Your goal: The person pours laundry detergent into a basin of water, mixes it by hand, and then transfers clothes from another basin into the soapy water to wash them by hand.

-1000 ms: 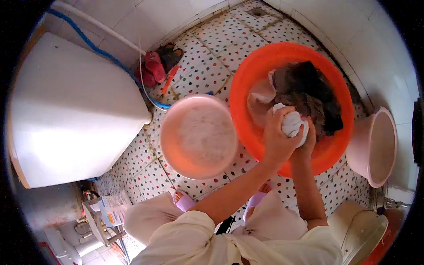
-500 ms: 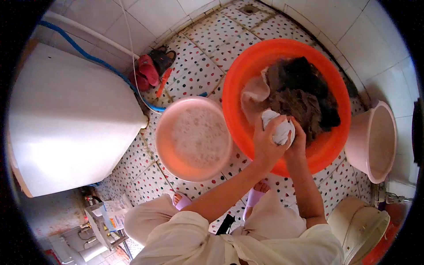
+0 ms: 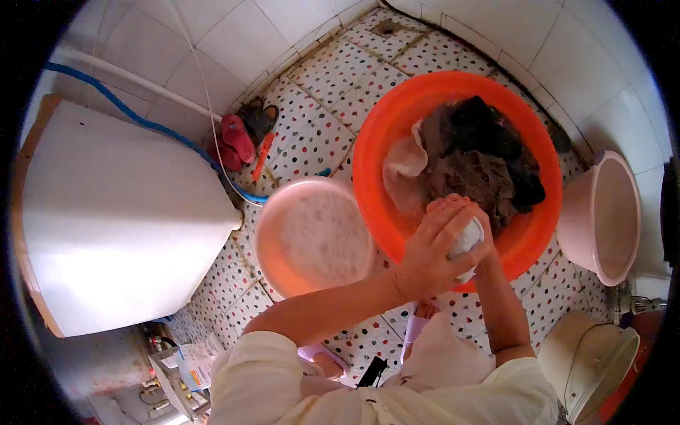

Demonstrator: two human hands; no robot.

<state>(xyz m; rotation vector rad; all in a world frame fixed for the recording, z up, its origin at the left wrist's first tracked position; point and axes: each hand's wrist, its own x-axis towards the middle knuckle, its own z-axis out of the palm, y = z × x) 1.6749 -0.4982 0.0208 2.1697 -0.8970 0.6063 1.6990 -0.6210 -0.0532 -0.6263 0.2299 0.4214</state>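
A bunched white cloth (image 3: 467, 238) is squeezed between my two hands over the near side of the orange basin (image 3: 367, 159). My left hand (image 3: 431, 249) wraps around it from the left, fingers across its top. My right hand (image 3: 486, 244) grips it from the right, partly hidden behind the cloth and left fingers. Beyond my hands, a brown cloth (image 3: 471, 180), a black cloth (image 3: 485, 127) and a pale pink cloth (image 3: 405, 159) lie in the basin. To the left stands a pink basin (image 3: 264, 212) holding sudsy water.
A white cabinet-like appliance (image 3: 127, 219) fills the left. Red slippers (image 3: 237, 138) and an orange-handled brush (image 3: 263, 156) lie by the wall with a blue hose (image 3: 142, 120). At right are a pink bucket (image 3: 577, 212) and a cream bucket (image 3: 577, 354).
My hands have drawn slightly nearer to me with the white cloth. The left hand has turned and now covers more of it. The camera view has shifted a little.
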